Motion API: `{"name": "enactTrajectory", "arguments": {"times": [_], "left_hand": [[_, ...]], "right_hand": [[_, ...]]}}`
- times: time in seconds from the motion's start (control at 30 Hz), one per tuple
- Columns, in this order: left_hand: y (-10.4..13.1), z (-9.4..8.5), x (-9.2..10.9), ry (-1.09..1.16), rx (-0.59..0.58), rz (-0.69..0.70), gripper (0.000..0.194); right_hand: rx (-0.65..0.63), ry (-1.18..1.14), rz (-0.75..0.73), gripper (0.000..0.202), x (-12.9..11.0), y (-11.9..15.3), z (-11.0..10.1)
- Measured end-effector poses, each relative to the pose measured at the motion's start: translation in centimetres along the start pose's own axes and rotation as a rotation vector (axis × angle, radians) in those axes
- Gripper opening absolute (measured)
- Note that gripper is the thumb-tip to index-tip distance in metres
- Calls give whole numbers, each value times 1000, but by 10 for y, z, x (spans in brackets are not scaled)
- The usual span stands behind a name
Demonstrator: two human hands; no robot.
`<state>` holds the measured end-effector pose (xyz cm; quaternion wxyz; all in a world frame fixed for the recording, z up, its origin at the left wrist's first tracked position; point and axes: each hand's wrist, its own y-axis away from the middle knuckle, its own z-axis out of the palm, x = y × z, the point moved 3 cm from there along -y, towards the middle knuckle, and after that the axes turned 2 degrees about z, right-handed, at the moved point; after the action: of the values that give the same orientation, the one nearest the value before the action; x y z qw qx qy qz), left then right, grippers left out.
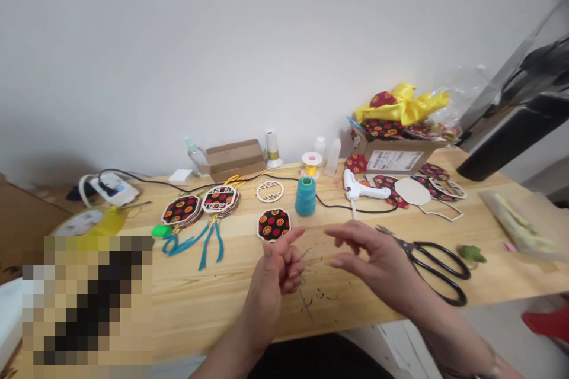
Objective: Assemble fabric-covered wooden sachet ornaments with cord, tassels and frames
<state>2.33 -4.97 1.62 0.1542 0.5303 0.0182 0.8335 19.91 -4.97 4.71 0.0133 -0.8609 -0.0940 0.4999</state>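
My left hand (278, 278) is raised over the front middle of the table, index finger and thumb stretched out, the other fingers curled in. A thin grey thread (306, 254) shows at those curled fingers. To its right my right hand (377, 254) hovers with fingers apart and nothing visible between them. Just beyond my left hand lies a patterned fabric piece (274, 224) with a pale rim. A teal thread spool (306, 196) stands upright behind the gap between my hands. Black-handled scissors (438, 260) lie beside my right hand, partly hidden by it.
A white glue gun (364, 189) with a black cord rests behind my right hand. Stacked patterned pieces with teal tassels (211, 243) lie at left. A cardboard box (391, 154) heaped with fabric stands at the back right. A green clump (472, 253) lies right of the scissors.
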Motion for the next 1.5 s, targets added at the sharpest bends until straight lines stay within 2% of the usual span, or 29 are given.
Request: {"name": "enactTrajectory", "arguments": {"times": [0.07,0.13,0.23,0.33,0.47,0.57,0.8,1.03,1.13,1.23,1.33,1.5], "left_hand": [[1,-1,-2,-8,-44,24,80],[3,-2,-4,-23,-82,41,76],[5,-4,-7,-39,-115,46,72],[7,-3,-7,-26,-126,8,61],[8,2,-5,32,-122,-73,32],[9,4,-3,53,-115,-97,22],[9,1,-2,-56,-108,4,14],[9,-2,-3,-149,-95,63,15],[9,-9,0,-141,-15,92,14],[11,-17,3,-81,85,108,12],[13,-21,7,-15,143,131,10],[14,-21,11,40,187,140,13]], "right_hand": [[-40,-110,-65,32,-8,-6,19],[-37,-168,-118,27,-12,-11,28],[2,-173,-161,6,-16,-14,28],[20,-155,-209,12,-18,-14,25],[26,-141,-248,15,-19,-14,23],[30,-122,-253,16,-19,-14,22],[38,-121,-271,18,-22,-15,22],[17,-94,-288,16,-22,-17,22],[7,48,-274,13,-13,-22,25],[-88,364,-267,12,1,-25,38],[-242,597,-347,12,13,-22,56],[-289,781,-443,14,14,-13,71]]}}
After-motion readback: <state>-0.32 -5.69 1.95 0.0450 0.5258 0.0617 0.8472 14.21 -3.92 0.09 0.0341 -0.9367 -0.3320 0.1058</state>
